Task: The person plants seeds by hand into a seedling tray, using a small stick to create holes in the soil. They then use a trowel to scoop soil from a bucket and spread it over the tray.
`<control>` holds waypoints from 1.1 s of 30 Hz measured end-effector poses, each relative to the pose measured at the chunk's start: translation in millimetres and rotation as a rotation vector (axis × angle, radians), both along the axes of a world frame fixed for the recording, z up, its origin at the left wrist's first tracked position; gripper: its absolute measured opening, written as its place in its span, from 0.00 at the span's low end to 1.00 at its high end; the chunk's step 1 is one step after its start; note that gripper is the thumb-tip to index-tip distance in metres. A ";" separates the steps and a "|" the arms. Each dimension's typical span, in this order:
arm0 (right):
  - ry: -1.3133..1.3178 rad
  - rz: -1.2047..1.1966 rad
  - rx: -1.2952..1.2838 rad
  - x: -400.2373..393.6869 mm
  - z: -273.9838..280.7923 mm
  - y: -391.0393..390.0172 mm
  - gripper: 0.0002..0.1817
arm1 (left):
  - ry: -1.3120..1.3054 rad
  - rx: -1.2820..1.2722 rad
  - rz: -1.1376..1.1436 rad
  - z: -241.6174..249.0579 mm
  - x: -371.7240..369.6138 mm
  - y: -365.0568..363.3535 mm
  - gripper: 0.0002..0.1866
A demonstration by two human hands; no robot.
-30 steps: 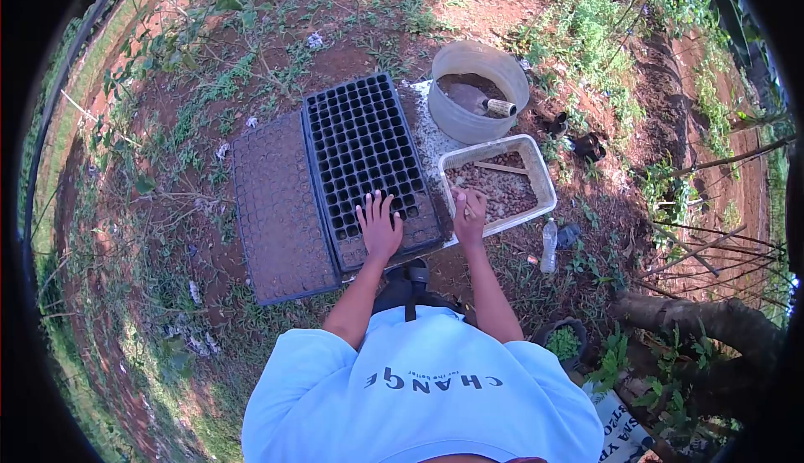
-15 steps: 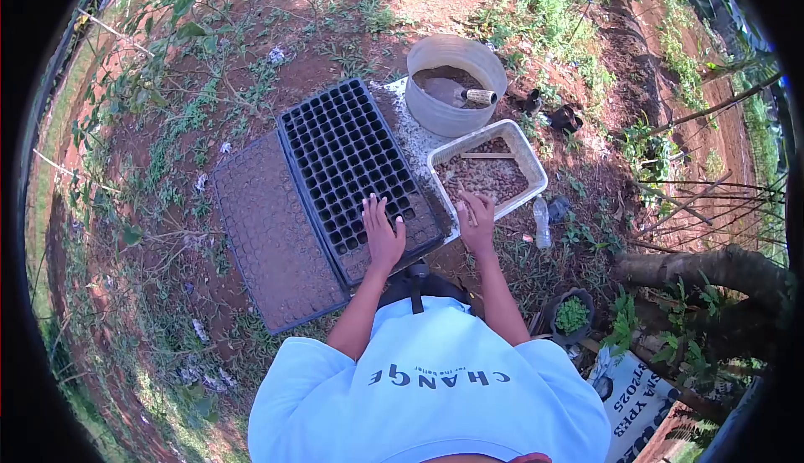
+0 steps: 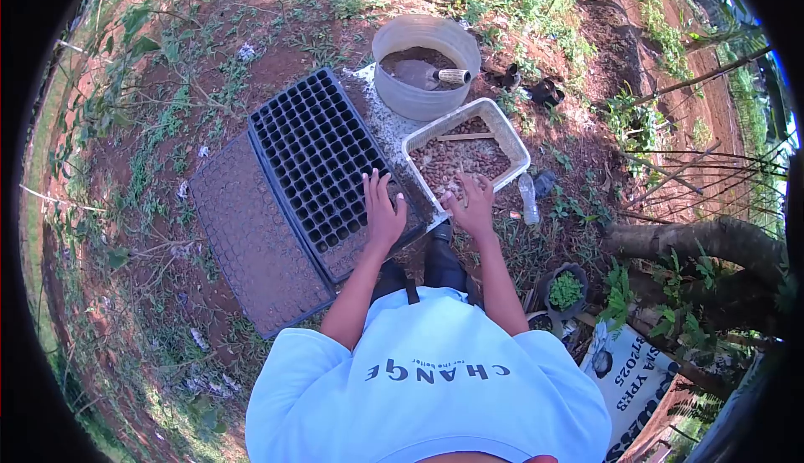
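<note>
My left hand (image 3: 385,216), fingers apart, hovers at the near right edge of a black seedling tray (image 3: 314,149). Most of that tray's cells look hollow, while its nearest rows hold brown soil. My right hand (image 3: 473,209) is over the near rim of a white plastic basin (image 3: 523,161), fingers spread and nothing visible in them. Inside the basin lie many small reddish-brown pieces, like seeds or pebbles (image 3: 469,161), and a flat wooden stick (image 3: 466,136). A second tray (image 3: 251,237), covered with soil, lies along the left side of the first.
Behind the basin stands a round translucent tub (image 3: 389,94) with soil and a handled tool (image 3: 452,77). A clear plastic bottle (image 3: 528,198) lies right of the basin. Further right are a potted green plant (image 3: 566,289), a thick log (image 3: 695,241) and a printed banner (image 3: 628,383).
The whole view has shifted, so trays, tub and basin appear further left and slightly higher. My right hand's fingers have spread wider at the basin's edge.
</note>
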State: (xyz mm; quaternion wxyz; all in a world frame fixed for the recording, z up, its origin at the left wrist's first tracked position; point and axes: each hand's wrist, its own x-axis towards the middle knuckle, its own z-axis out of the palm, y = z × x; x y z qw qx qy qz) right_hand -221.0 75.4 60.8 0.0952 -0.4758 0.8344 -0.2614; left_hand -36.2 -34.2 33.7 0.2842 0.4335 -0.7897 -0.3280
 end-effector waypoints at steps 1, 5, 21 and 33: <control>0.009 0.004 0.023 -4.2 -0.6 0.2 0.32 | 0.005 -0.003 -0.003 2.2 -7.4 0.7 0.28; 0.021 0.033 0.089 -25.0 -3.9 -4.1 0.32 | 0.004 -0.035 -0.012 8.3 -39.9 0.5 0.28; -0.015 0.382 0.236 -87.5 -14.6 -22.3 0.37 | -0.369 -0.118 0.118 3.6 -114.2 15.4 0.35; 0.171 0.128 0.247 -135.4 -29.5 -9.4 0.33 | -0.450 -0.211 0.016 -0.5 -149.0 21.2 0.27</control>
